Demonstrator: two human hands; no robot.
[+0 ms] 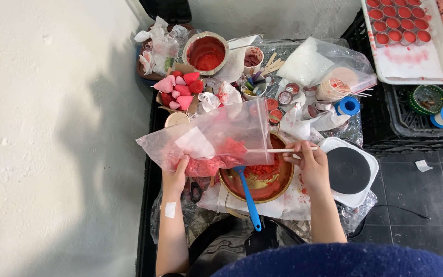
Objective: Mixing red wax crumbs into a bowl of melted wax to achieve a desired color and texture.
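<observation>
Presently plastic bag (206, 141) is gripped by left hand (174, 177), stick (283, 150) pinched by right hand (311, 164); red crumbs could be spilled beside pan (262, 179) w/ too much tilt.

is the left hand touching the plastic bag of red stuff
Touching. The head view shows the left hand gripping the bottom of the clear plastic bag, fingers pressed into the red material inside, with no gap.

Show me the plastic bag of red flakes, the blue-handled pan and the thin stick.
plastic bag (206, 141), head view, on its clear upper side.
blue-handled pan (247, 197), head view, on the blue handle.
thin stick (275, 150), head view, on its shaft.
</observation>
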